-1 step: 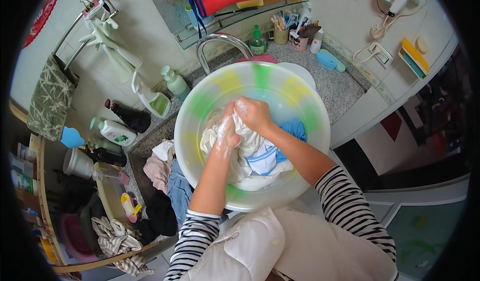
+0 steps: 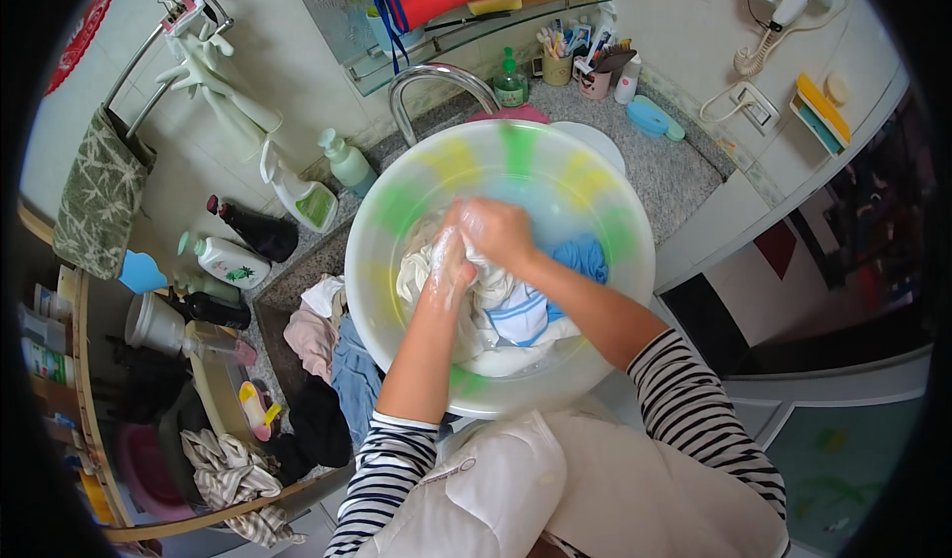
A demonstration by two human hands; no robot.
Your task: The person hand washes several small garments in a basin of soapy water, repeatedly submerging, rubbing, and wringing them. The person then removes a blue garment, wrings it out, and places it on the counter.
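Note:
A large white plastic basin [image 2: 635, 221] with green and yellow patches holds wet laundry and cloudy water. Over its middle, my left hand [image 2: 449, 255] and my right hand [image 2: 499, 233] press together, closed on a soapy off-white cloth [image 2: 491, 278]. Suds coat the left hand, and the right hand is slightly blurred. The cloth hangs from between them into the pile below. Beside it lie a white cloth with blue stripes [image 2: 520, 318] and a bunched blue cloth [image 2: 583, 257]. How the fingers wrap the fabric is partly hidden.
A curved faucet [image 2: 436, 72] rises behind the basin. More clothes [image 2: 355, 365] lie in the sink at left. Several bottles, including a spray bottle [image 2: 297, 191] and a pump bottle [image 2: 347, 166], line the left counter. Toothbrush cups [image 2: 557, 67] and a soap box [image 2: 648, 119] stand behind, at right.
My right hand has shifted very slightly against the left and now looks blurred. The grip on the off-white cloth continues, and the rest of the scene looks the same.

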